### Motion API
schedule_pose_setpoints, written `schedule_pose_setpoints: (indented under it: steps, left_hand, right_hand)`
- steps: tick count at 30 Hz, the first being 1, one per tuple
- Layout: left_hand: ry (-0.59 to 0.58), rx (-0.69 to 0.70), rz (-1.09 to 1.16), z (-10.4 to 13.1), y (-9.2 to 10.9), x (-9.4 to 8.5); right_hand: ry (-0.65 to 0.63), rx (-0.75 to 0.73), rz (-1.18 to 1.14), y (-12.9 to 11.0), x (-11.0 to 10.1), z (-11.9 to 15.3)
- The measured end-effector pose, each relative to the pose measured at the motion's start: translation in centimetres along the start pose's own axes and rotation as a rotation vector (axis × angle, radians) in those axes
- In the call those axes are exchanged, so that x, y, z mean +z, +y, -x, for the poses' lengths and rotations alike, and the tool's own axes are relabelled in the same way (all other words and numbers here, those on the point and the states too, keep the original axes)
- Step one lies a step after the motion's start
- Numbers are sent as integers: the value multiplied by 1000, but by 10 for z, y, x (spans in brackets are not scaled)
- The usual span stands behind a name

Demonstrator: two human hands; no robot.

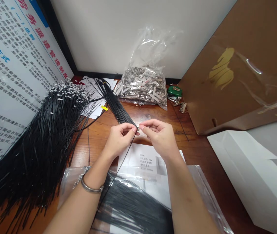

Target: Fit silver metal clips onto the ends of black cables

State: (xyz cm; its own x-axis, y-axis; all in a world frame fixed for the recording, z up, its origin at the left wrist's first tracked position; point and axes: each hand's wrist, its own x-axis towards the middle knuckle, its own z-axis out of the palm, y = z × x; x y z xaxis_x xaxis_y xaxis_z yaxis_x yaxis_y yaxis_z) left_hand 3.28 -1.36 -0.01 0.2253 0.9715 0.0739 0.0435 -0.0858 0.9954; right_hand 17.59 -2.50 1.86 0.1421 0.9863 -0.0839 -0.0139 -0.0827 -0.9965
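Observation:
My left hand (119,138) is closed in a pinch on a thin black wire (125,156), which trails down past my left wrist. Fingertips of my right hand (161,138) are pressed together at the wire's end; whatever small piece they hold is too tiny to make out. Just beyond both hands lies a tied bundle of black wires (119,109), its near ends by my fingertips. Under my forearms are a printed sheet (145,162) and a clear plastic bag of black wires (133,198).
At the left, a big heap of black wires (53,136) with white ends leans on a printed board (14,65). A clear bag of small metal pieces (143,86) stands at the back, beside a green tape measure (174,92). A brown box (245,74) and white box (250,175) fill the right.

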Motion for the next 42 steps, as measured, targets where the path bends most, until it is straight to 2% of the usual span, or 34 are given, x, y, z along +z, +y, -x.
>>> schedule_pose_setpoints:
  steps: [8, 20, 29, 37, 42]
  left_hand:
    - [2, 36, -36, 1, 1, 0]
    - [-2, 161, -309, 2, -6, -1]
    - [-18, 144, -276, 2, -2, -1]
    - [11, 24, -75, 0, -2, 1]
    - [16, 18, -42, -1, -4, 1]
  right_hand:
    - [2, 1, 42, 0, -1, 0]
    - [-2, -50, 225, 2, -5, 0]
    - [-9, -51, 243, 1, -7, 0]
    - [8, -24, 140, 3, -3, 0]
    - [-22, -19, 180, 1, -1, 1]
